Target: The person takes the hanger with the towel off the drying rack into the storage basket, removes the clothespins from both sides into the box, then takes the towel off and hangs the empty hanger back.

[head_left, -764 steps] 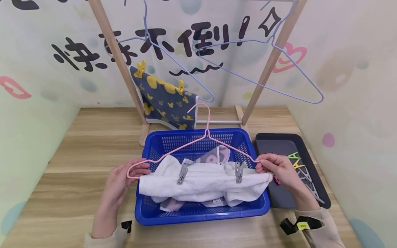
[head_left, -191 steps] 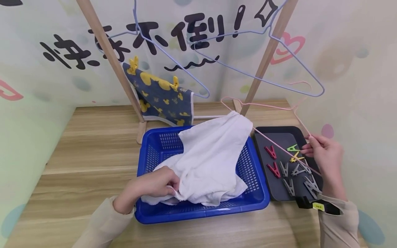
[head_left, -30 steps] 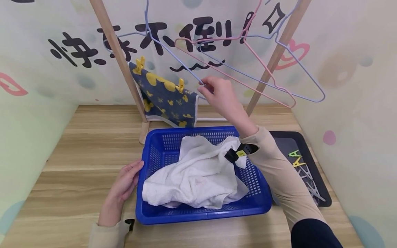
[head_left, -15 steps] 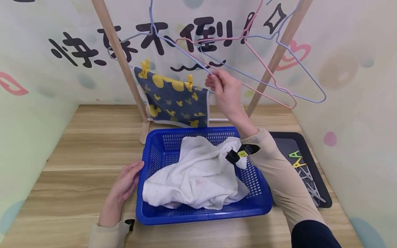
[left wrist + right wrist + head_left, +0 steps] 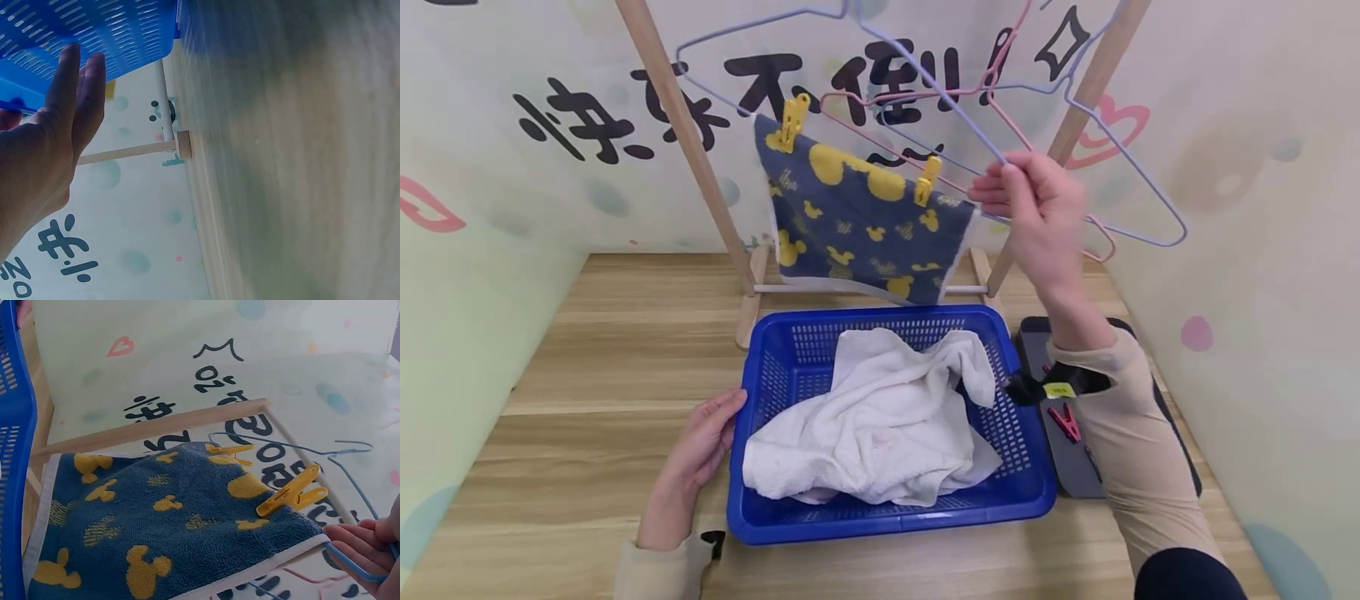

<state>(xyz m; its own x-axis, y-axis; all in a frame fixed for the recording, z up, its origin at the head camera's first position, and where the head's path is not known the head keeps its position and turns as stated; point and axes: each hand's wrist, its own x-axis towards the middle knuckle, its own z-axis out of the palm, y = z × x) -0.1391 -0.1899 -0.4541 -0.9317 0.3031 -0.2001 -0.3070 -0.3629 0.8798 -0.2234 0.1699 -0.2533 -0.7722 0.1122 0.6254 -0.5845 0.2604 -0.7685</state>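
My right hand (image 5: 1037, 204) grips the right end of a blue hanger (image 5: 925, 79). A navy hand towel (image 5: 857, 237) with yellow mouse-shaped prints hangs from the hanger's lower bar, held by two yellow clothespins (image 5: 793, 123). In the right wrist view, the fingers lie along the hanger wire beside the towel corner (image 5: 300, 534). The hanger's hook leaves the top of the head view. My left hand (image 5: 700, 442) rests against the left rim of a blue basket (image 5: 887, 527), its fingers straight along the outer wall in the left wrist view. White towels (image 5: 872, 425) lie crumpled inside.
A pink hanger (image 5: 1007, 117) and another blue hanger (image 5: 1138, 167) hang at the right of a wooden rack (image 5: 681, 125). Right of the basket, partly under my right arm, lies a dark tray (image 5: 1075, 475) with red clothespins (image 5: 1065, 422). Patterned walls stand around the table.
The right hand has moved right and slightly up with the blue hanger; its towel has swung right, away from the left post. Earlier, the pink hanger held a white towel. The left hand stays put.
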